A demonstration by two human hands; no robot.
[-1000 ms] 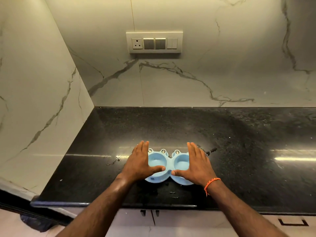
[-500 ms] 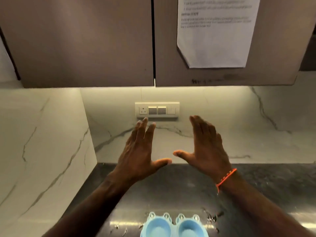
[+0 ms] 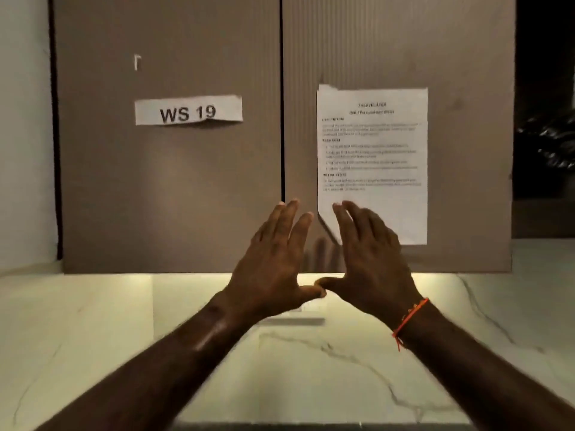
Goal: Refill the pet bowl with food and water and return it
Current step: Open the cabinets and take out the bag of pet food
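a "ws 19" label (image 3: 188, 109) marks the left cupboard door (image 3: 168, 169); the left hand (image 3: 273, 262) and right hand (image 3: 370, 259) hover spread and empty, thumb tips touching, before the right door's printed sheet (image 3: 373, 144). the pet bowl is out of view. best next: hook fingertips under a door's lower edge and pull gently.
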